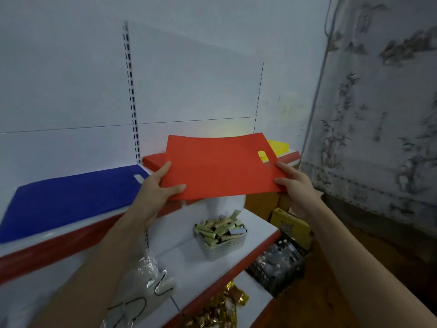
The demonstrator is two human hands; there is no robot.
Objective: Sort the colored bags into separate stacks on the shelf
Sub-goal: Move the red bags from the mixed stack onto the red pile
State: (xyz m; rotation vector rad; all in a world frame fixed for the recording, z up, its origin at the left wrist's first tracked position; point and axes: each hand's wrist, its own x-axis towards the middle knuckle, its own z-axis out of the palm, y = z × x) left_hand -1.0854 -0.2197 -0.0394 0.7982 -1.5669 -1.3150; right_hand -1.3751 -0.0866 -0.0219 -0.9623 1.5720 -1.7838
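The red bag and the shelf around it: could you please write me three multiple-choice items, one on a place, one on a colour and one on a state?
1. Where does the blue bag lie?
A. on the shelf, left of the red stack
B. in the white basket
C. on the floor

2. What colour shows through the handle hole of the red bag?
A. blue
B. yellow
C. green

3. How is the red bag held?
A. by the left hand alone
B. by the right hand alone
C. by both hands, one at each side edge

Answers:
1 A: it lies flat on the upper shelf, left of the red stack.
2 B: the yellow stack sits behind the hole.
3 C: fingers grip both side edges, and the bag is off the shelf.
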